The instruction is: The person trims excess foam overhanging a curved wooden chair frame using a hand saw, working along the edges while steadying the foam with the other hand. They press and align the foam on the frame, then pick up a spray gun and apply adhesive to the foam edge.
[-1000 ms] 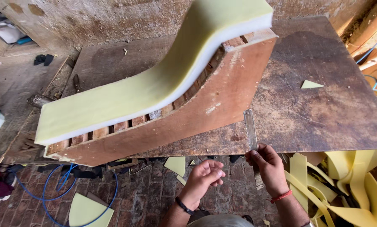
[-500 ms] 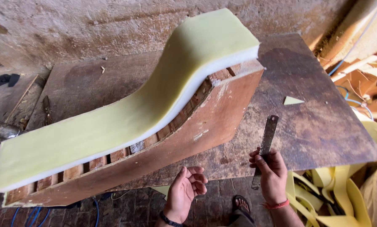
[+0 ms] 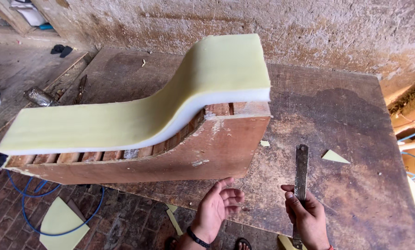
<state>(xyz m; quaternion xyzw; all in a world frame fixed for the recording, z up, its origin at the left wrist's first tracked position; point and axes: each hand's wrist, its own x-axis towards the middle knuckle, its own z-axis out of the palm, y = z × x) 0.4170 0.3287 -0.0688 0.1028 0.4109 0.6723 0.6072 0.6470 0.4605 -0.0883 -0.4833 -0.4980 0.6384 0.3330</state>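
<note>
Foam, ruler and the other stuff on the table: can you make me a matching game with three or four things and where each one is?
Things:
1. foam
2. ruler
3. foam triangle
4. blue cable

Places:
a. on the floor under the table edge
b. in the right hand
c. on top of the curved wooden frame
d. lying loose on the table, right of the ruler

Pairs: 1-c, 2-b, 3-d, 4-a
</note>
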